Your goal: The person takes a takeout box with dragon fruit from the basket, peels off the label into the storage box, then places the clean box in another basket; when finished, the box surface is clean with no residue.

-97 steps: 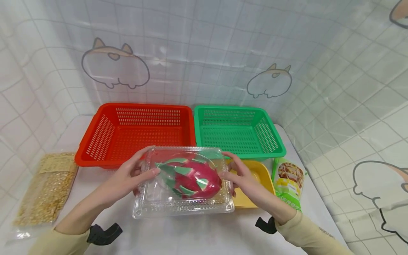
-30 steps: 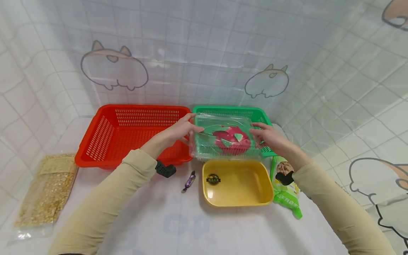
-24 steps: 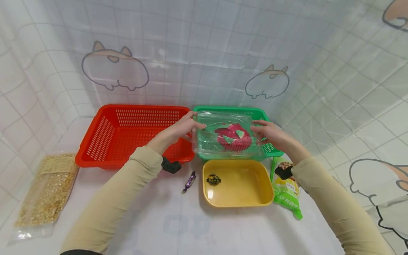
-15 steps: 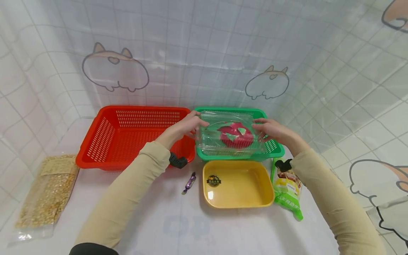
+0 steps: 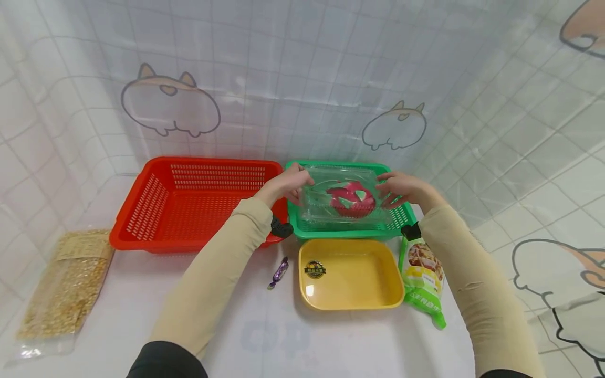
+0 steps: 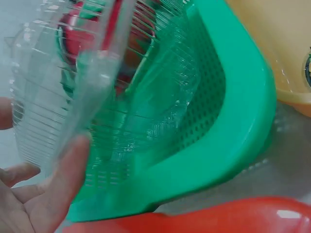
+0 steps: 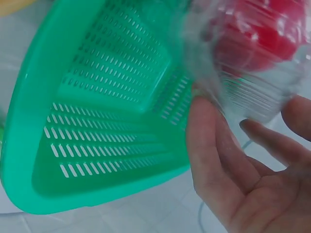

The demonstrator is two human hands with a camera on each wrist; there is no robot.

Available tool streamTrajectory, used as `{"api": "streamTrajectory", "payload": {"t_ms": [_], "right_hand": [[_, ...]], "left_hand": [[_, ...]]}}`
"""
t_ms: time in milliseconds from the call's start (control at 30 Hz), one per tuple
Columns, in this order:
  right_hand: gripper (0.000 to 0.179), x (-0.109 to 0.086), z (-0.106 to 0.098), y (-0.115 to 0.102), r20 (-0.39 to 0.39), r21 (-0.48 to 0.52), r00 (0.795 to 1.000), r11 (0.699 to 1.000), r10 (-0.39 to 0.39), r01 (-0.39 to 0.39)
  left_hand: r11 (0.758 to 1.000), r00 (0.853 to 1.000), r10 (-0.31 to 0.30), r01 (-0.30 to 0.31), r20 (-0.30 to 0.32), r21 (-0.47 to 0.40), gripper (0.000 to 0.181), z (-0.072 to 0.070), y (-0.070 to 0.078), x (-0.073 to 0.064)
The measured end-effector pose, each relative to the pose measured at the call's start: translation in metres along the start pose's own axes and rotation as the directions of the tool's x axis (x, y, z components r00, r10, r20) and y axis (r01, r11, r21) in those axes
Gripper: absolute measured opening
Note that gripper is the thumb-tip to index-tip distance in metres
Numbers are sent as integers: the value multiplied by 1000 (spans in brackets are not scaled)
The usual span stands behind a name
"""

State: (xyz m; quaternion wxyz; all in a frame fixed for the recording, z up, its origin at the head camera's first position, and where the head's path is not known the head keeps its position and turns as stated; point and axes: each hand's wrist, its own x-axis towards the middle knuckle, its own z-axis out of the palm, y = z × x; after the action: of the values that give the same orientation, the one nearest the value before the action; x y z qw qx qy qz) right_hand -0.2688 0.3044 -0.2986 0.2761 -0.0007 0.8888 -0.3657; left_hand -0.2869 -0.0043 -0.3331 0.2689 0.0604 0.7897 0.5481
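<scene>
A clear plastic clamshell box (image 5: 312, 210) with a pink and green dragon fruit (image 5: 355, 202) inside is in the green basket's opening, in the head view. My left hand (image 5: 289, 184) grips its left end; in the left wrist view the thumb of that hand (image 6: 43, 199) lies along the box edge. At the right end, my right hand (image 5: 405, 189) holds the box, and the right wrist view has its fingers around the ribbed edge. The green basket (image 5: 337, 234) lies below the box. Whether the box touches the basket floor is hard to tell.
Left of the green basket stands a red basket (image 5: 198, 245). A yellow tray (image 5: 354, 278) sits in front, with a purple wrapped candy (image 5: 279, 273) beside it. A green snack bag (image 5: 423, 283) lies at right, a bag of corn kernels (image 5: 68, 286) at far left.
Both hands carried the box from the front middle, back and to the right over the green basket. Lately it has shifted slightly right and lower, the hands still on it.
</scene>
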Motion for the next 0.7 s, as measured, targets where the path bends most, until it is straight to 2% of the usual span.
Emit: {"api": "streamTrajectory", "payload": {"t_ms": [133,267,333,400,467,533,567,633,700], "right_hand": [[62,4,-3,4,-3,41,1000,999,15,-15],[60,9,-3,9,-12,67,999,997,35,-34],[59,11,-2,11,-12,71,999,996,47,-46],[58,15,0,12,-10,87,998,995,59,-58],[58,19,2,13,-7,106,998,992,68,-67],[57,23,5,14,4,131,997,989,73,-73],[57,24,6,15,7,153,997,985,80,-80],[57,28,8,18,16,181,996,979,92,-94],[57,30,10,23,23,203,994,973,109,-111]], "left_hand": [[998,999,-36,36,2,54,66,6,0,7],[992,993,-110,108,29,65,78,11,1,15],[983,990,-135,130,34,130,75,14,2,20],[962,989,-146,139,14,234,70,16,3,24],[920,989,-142,142,-27,365,66,17,4,28],[882,989,-138,151,-62,446,63,19,4,31],[871,988,-139,154,-67,467,63,19,4,33],[864,987,-145,158,-64,477,63,21,4,35],[868,988,-148,154,-50,472,63,22,3,36]]}}
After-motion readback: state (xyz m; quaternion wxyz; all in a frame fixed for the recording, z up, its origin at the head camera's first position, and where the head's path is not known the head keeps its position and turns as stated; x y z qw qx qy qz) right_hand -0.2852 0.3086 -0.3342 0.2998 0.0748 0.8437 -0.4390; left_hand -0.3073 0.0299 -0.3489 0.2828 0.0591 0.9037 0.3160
